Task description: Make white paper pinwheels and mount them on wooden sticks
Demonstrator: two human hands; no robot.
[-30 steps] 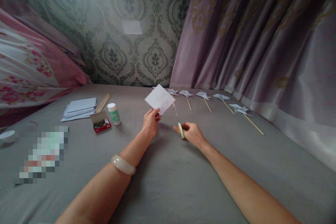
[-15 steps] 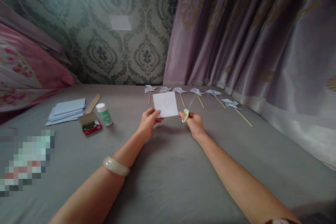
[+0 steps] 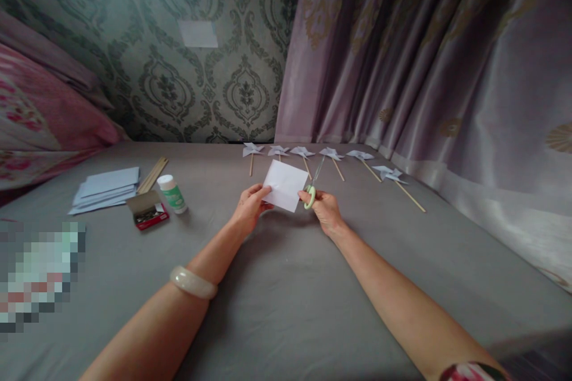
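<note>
My left hand [image 3: 248,205] pinches the left edge of a white paper square [image 3: 285,185], holding it above the grey sheet. My right hand [image 3: 325,211] grips green-handled scissors [image 3: 311,190], whose blades point up and away right beside the paper's right edge. Behind the hands, several paper pinwheels on wooden sticks [image 3: 333,158] lie in a row along the curtain's foot.
At the left lie a stack of pale blue sheets [image 3: 107,188], wooden sticks [image 3: 152,174], a small white bottle with a green label [image 3: 172,193] and an open red box [image 3: 147,212]. A pink floral pillow [image 3: 40,125] sits far left. A curtain [image 3: 424,71] hangs at right.
My right hand has lifted the scissors from low on the sheet up to the paper's right edge. The paper turned from a diamond tilt to nearly flat and came lower.
</note>
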